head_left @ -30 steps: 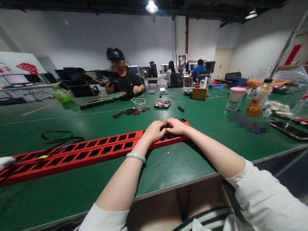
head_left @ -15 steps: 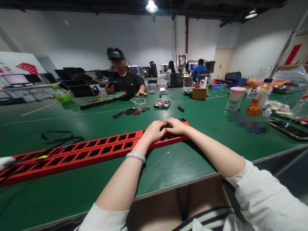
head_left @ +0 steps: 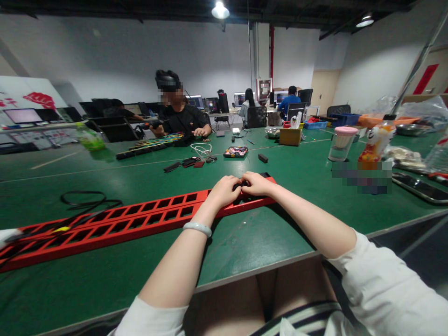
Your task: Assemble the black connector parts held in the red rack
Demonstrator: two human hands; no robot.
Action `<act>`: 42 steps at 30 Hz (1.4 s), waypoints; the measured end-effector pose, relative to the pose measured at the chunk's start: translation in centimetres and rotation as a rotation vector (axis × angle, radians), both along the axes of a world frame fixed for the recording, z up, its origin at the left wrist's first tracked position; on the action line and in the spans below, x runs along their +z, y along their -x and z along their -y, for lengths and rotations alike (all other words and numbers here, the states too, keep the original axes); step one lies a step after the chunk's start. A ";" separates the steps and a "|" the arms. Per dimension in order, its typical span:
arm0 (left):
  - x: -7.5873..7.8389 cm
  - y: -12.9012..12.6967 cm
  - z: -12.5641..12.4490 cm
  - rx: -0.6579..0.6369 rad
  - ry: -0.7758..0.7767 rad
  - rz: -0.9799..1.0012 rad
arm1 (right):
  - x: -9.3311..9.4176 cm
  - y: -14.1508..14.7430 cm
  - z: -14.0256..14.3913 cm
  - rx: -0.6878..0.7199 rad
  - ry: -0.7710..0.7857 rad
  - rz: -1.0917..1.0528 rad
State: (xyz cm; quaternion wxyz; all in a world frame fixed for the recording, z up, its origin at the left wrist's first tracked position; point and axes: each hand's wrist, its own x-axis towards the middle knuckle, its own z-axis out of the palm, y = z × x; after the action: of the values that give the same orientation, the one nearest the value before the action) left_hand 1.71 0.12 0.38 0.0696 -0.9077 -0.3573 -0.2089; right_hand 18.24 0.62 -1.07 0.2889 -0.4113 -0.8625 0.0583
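Observation:
A long red frame (head_left: pixel 168 223) with two rows of rectangular openings lies across the green table. Over its right end my left hand (head_left: pixel 227 189) and my right hand (head_left: pixel 256 184) meet, fingers bent and closed. Between the fingertips a small dark piece (head_left: pixel 241 185) partly shows; its kind is hidden by the fingers. It sits at the frame's openings. Black cables (head_left: pixel 87 203) with a yellow tie cross the left part of the frame.
Beyond the frame lie a small tray of parts (head_left: pixel 235 152), a black block (head_left: pixel 262 158) and dark pieces beside a white cable (head_left: pixel 203 151). At right stand a pink-lidded cup (head_left: pixel 340 144), an orange bottle (head_left: pixel 374 142) and a phone (head_left: pixel 420 186). A co-worker (head_left: pixel 182 116) sits opposite.
My hands stay at the same spot on the frame. Across the table, the co-worker's hand on the right has lifted slightly and drawn back left.

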 end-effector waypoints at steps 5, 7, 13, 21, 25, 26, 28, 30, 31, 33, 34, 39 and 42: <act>0.0 0.0 0.0 0.002 0.004 0.007 | 0.2 -0.2 -0.1 0.006 0.024 0.014; 0.0 0.1 0.0 -0.004 0.005 0.005 | 0.3 -0.2 -0.2 0.008 0.031 0.019; -0.1 0.1 -0.1 0.010 0.011 0.001 | 0.5 -0.2 -0.3 0.003 0.030 0.044; 0.0 0.1 -0.1 0.012 0.013 0.004 | 0.4 -0.4 -0.5 0.028 -0.008 0.087; 0.0 0.1 0.0 0.023 0.016 0.008 | 0.4 -0.2 -0.2 0.021 -0.002 0.131; 0.0 0.1 0.0 0.026 0.018 0.010 | 0.4 -0.2 -0.2 0.016 0.001 0.141; 0.0 0.1 0.0 0.027 0.022 0.014 | 0.4 -0.1 0.0 0.006 0.006 0.156; 0.0 0.2 0.0 0.024 0.025 0.018 | 0.4 -0.1 0.2 0.002 0.004 0.164; 0.0 0.2 0.0 0.023 0.027 0.019 | 0.4 0.0 0.3 0.001 -0.004 0.164; 0.0 0.2 0.0 0.025 0.029 0.018 | 0.3 0.0 0.5 -0.005 -0.030 0.160; 0.0 0.2 0.1 0.028 0.029 0.016 | 0.3 0.0 0.5 -0.015 -0.044 0.157; -0.1 0.2 0.1 0.071 0.024 0.006 | 0.2 0.0 0.6 -0.137 -0.120 0.143; -0.3 0.3 -0.1 0.179 0.032 0.007 | 0.2 0.1 0.5 -0.231 -0.094 0.172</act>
State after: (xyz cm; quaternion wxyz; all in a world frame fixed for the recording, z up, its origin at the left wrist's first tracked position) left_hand 1.43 0.24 0.08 0.0725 -0.8725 -0.4403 -0.1991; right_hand 18.18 0.08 -0.83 0.2378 -0.4974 -0.8327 -0.0511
